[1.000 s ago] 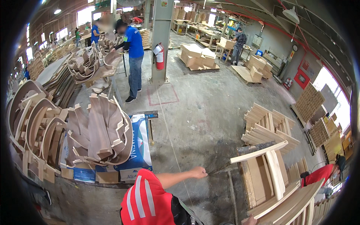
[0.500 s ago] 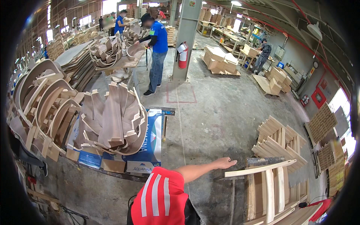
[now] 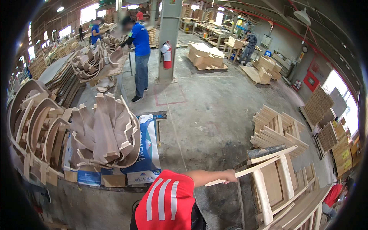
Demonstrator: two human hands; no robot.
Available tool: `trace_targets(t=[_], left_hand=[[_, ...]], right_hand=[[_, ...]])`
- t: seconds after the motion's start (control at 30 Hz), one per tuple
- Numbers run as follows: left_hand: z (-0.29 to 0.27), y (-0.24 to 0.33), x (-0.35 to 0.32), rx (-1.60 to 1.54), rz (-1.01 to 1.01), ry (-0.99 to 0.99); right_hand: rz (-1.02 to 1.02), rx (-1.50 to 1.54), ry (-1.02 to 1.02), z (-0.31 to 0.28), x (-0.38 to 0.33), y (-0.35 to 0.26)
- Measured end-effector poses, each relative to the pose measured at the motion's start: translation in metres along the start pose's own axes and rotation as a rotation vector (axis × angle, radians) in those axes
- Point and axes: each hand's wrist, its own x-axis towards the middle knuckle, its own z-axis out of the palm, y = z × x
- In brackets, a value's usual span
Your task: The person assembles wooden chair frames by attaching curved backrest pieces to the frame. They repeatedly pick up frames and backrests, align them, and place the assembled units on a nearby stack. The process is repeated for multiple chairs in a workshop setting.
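Note:
My left arm, in a red sleeve with pale stripes, reaches to the right from the lower middle. My left hand (image 3: 230, 176) is closed round a long pale wooden rail (image 3: 264, 163) near its left end, and the end sticks out past my fist. The rail is the upper edge of a wooden frame (image 3: 263, 197) with two thick pale cross-pieces, tilted at the lower right. Beyond the frame, a dark-edged block or support (image 3: 265, 151) shows behind the rail. My right hand is out of sight.
Curved wooden parts (image 3: 109, 134) are piled at left on blue-and-white cardboard (image 3: 147, 153). Stacked wooden frames (image 3: 278, 128) stand beyond the rail. A steel column (image 3: 168, 42) carries a fire extinguisher (image 3: 166, 55). Co-workers are farther back, and a person in red (image 3: 332, 194) is at lower right.
My left hand, free beside the rail's end before, has closed round it. The rail now slants more steeply and its end reaches farther left. The whole view has shifted somewhat.

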Motion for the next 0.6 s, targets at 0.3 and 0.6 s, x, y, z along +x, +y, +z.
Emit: trace_targets(t=[0.3, 0.6], left_hand=[[0.002, -0.051, -0.015, 0.023, 0.102, 0.019], [0.009, -0.056, -0.046, -0.267, 0.298, 0.080]], right_hand=[[-0.130, -0.010, 0.270, 0.008, -0.052, 0.042], [-0.375, -0.106, 0.742, 0.027, -0.212, -0.039]])
